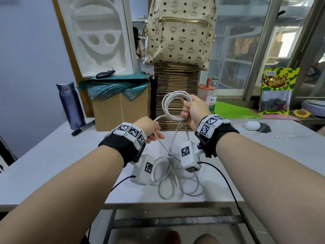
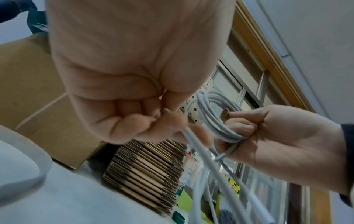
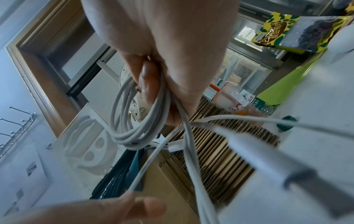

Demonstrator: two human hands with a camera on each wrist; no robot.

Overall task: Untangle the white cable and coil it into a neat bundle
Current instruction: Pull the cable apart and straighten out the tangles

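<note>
My right hand [image 1: 192, 110] is raised above the white table [image 1: 52, 155] and grips a round coil of several turns of the white cable [image 1: 169, 106]; the same coil [image 3: 134, 128] hangs from its curled fingers [image 3: 147, 81] in the right wrist view. My left hand [image 1: 151, 131], lower and to the left, pinches a single strand [image 1: 158, 138] of the cable between thumb and fingers [image 2: 153, 121]. From the coil, loose strands drop to a tangle of loops [image 1: 175, 178] lying on the table near its front edge. A plug end [image 3: 298, 178] dangles close to the right wrist camera.
A stack of flat cardboard [image 1: 175, 95] with a patterned backpack [image 1: 179, 32] on top stands just behind the hands. A cardboard box [image 1: 119, 110], purple flask [image 1: 70, 104] and black marker [image 1: 82, 128] sit at the left. Drinks [image 1: 209, 92], a snack bag [image 1: 277, 92] and a white oval object [image 1: 252, 125] are at the right.
</note>
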